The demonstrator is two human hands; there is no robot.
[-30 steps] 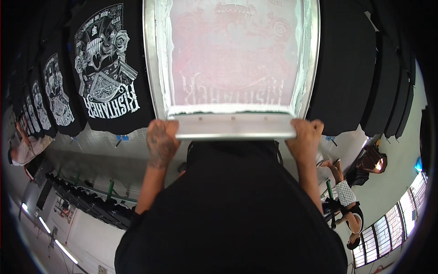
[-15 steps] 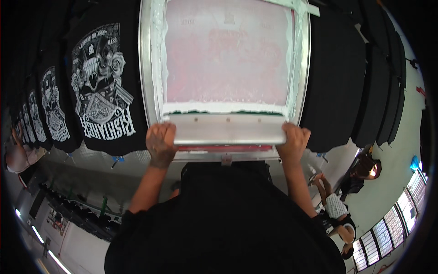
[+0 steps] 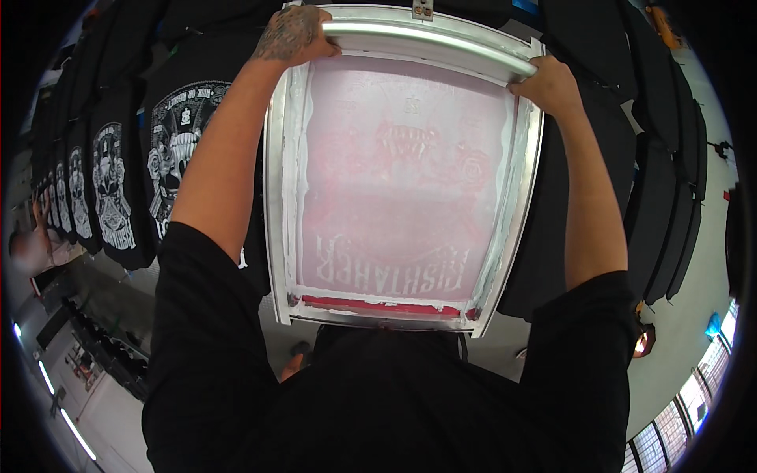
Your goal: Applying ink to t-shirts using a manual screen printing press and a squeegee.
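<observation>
My left hand (image 3: 296, 35), tattooed on its back, grips the left end of a long silver squeegee (image 3: 426, 41), and my right hand (image 3: 544, 83) is closed on its right end. The squeegee lies across the far end of a screen in a metal frame (image 3: 280, 189). The screen's pale pink mesh (image 3: 390, 197) shows a faint lettered design, with white ink along its sides and a red strip (image 3: 371, 307) along the near edge. Both my arms reach forward on either side of the frame.
Black shirts with white prints (image 3: 112, 189) line the left, and plain black shirts (image 3: 654, 213) line the right, on either side of the screen. Another person (image 3: 31, 248) is at the far left edge. Windows (image 3: 686, 394) show at the lower right.
Both my hands have moved away from my body with the squeegee, from the screen's near edge to its far end. More of the near red strip and lettering now shows.
</observation>
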